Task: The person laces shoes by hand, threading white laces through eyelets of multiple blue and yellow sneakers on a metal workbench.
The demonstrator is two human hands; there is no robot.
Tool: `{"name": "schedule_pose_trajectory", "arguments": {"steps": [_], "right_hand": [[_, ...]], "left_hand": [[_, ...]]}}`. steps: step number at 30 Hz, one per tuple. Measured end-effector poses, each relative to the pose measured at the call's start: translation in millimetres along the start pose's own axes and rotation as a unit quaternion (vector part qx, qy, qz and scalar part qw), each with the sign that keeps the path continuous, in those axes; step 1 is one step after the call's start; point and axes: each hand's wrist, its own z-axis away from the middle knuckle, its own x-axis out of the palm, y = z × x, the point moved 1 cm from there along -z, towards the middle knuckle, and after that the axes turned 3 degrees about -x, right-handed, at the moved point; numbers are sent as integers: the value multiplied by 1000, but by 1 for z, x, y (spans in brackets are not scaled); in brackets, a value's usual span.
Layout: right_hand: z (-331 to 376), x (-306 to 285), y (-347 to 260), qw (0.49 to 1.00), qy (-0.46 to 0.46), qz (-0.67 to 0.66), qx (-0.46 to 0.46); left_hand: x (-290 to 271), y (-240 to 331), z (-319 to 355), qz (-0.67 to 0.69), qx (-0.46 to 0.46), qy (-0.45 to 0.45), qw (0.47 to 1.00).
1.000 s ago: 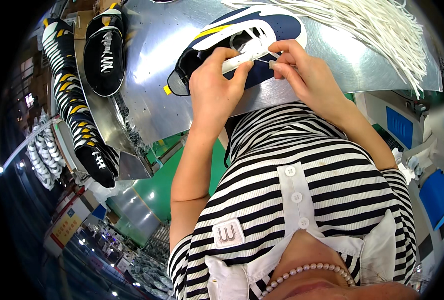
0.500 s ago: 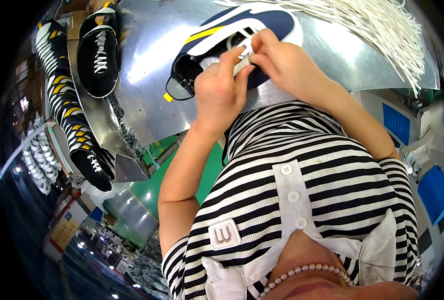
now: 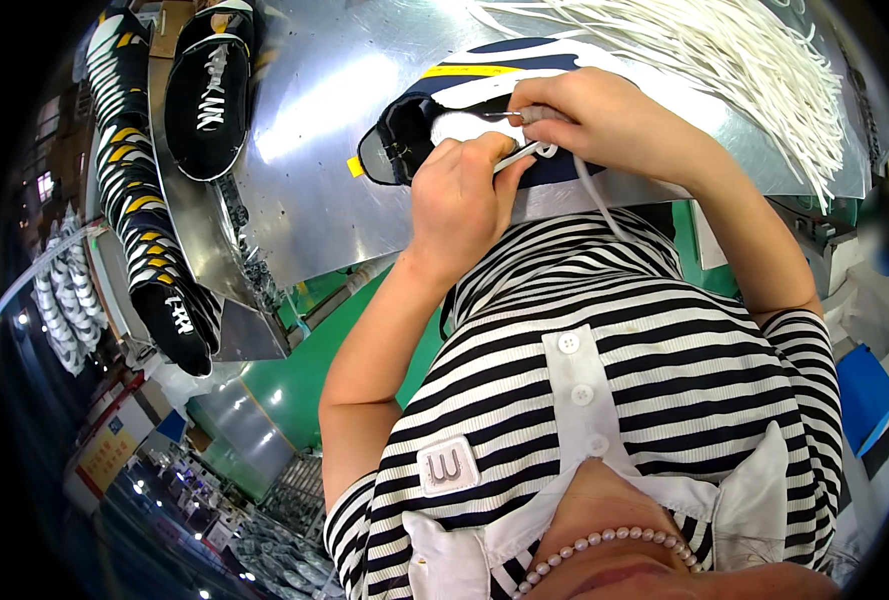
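Note:
A navy shoe upper with white and yellow stripes lies on its side on the metal table, its black-lined opening toward the left. My left hand is closed at the near edge of that opening, pinching a white shoelace against the upper. My right hand grips a thin metal tool with a grey wrapped handle; its shaft points left over the opening. The tip's shape is too small to tell. From beneath my right hand a lace end hangs over the table's near edge.
Many loose white shoelaces spread over the table's far right. Black laced shoe uppers lie at the left, beside a long row of nested striped uppers. Shiny metal edging runs between them and the table.
My hands have moved apart from their pinch together. The tool's shaft now shows in my right hand, and a lace end hangs down. The shoe upper has shifted slightly right in view.

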Motion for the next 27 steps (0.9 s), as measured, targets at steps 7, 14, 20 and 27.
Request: {"name": "schedule_pose_trajectory", "arguments": {"steps": [7, 14, 20, 27], "right_hand": [[16, -36, -15, 933, 307, -123, -138], [12, -5, -8, 973, 139, -157, -92], [13, 8, -1, 998, 44, -20, -44], [13, -51, 4, 926, 353, -130, -42]], "left_hand": [[-10, 3, -5, 40, -83, -61, 994], [-10, 6, -6, 55, -56, -52, 996], [-4, -3, 4, 38, 34, -12, 999], [-9, -1, -1, 45, -7, -63, 997]]}}
